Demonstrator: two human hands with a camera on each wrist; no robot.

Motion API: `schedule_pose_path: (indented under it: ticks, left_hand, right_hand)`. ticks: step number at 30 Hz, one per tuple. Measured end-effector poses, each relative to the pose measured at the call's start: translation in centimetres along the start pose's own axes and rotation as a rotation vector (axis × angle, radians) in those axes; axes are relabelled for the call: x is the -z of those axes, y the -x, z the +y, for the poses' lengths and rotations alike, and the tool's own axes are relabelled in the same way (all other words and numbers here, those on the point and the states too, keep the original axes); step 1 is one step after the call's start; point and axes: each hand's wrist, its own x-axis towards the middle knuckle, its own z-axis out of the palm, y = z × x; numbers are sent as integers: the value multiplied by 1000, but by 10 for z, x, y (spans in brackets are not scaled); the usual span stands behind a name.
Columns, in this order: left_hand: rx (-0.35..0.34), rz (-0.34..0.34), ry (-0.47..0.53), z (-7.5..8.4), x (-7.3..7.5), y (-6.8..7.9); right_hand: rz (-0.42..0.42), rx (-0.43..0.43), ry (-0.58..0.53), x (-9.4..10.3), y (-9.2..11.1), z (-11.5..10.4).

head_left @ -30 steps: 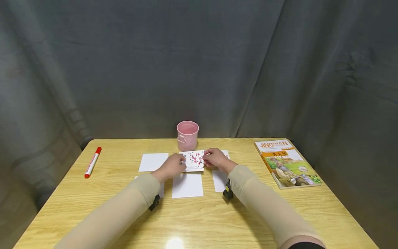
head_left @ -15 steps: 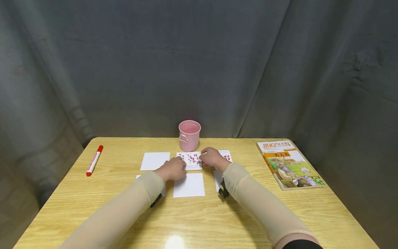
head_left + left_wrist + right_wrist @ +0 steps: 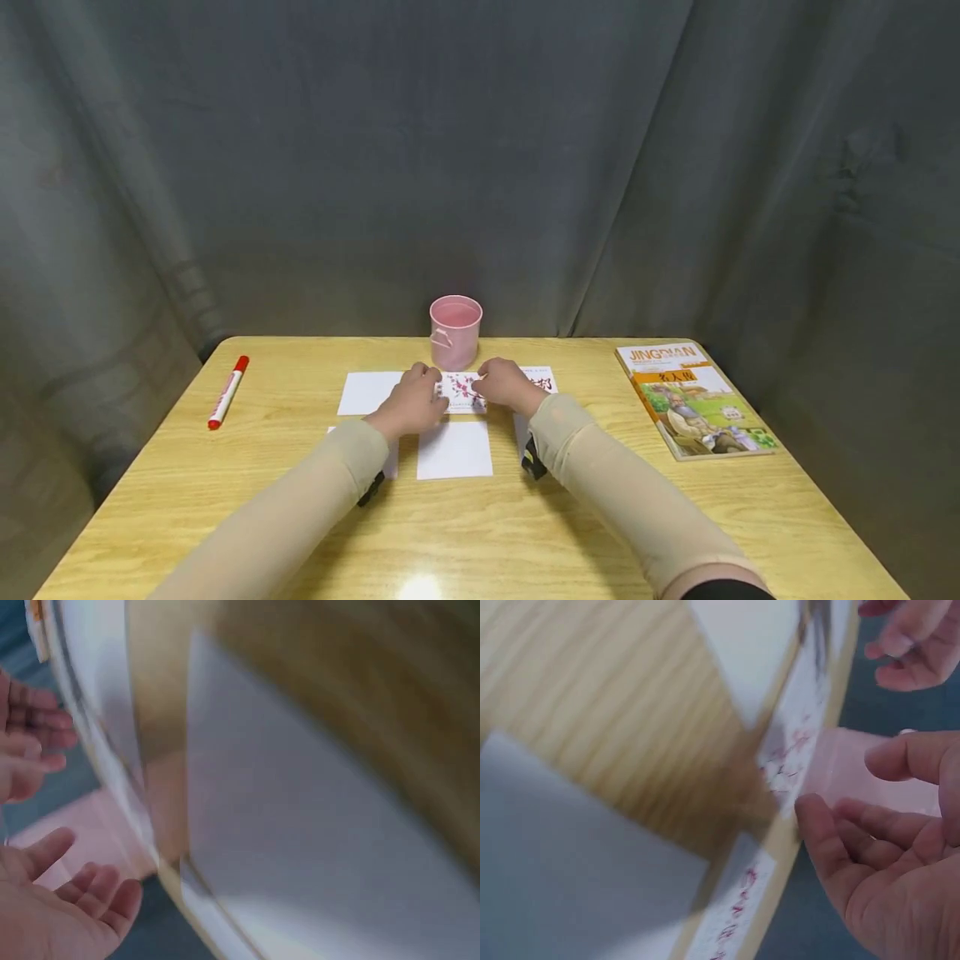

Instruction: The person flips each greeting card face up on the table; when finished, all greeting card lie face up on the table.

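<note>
A card printed with pink blossoms lies in the middle of the back row, just in front of a small pink bucket. My left hand is over its left end, fingers loosely bent and holding nothing in the left wrist view. Over the right end is my right hand, its thumb apart from the fingers in the right wrist view. A card with red characters is to the right, partly behind that hand. A blank white card lies to the left, and another white card in front.
Two more white cards in the front row are mostly covered by my arms. A red-capped marker lies at the table's left, a magazine at its right. Dark grey curtain hangs behind the wooden table.
The blossom card, held between both hands a second ago, now lies flat in the back row. My fingers have let go of its ends, and the left hand has risen slightly.
</note>
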Motion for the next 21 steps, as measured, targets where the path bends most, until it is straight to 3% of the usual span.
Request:
schedule_pose_path:
  ticks: [3,5,8,12,15,21]
  left_hand:
    - [16,78,44,-15,14,1]
    - [23,83,26,-29,24,2]
    - [28,3,-35,-53,35,7]
    - [25,-170,-145,-79,40,22]
    - [18,-218,-186,-91,41,31]
    - [34,-210,-136,-91,40,32]
  right_hand:
    - [22,34,-67,1,0,-8]
    - [15,45,-177,0,-1,-17]
    - [-34,42,-398,-8,-5,-33]
    - [-123,-7,-638,-26,-14,-53]
    - [-168,-48,-698,-41,-20,-65]
    - [-175,-158,-719,-61,-27,-87]
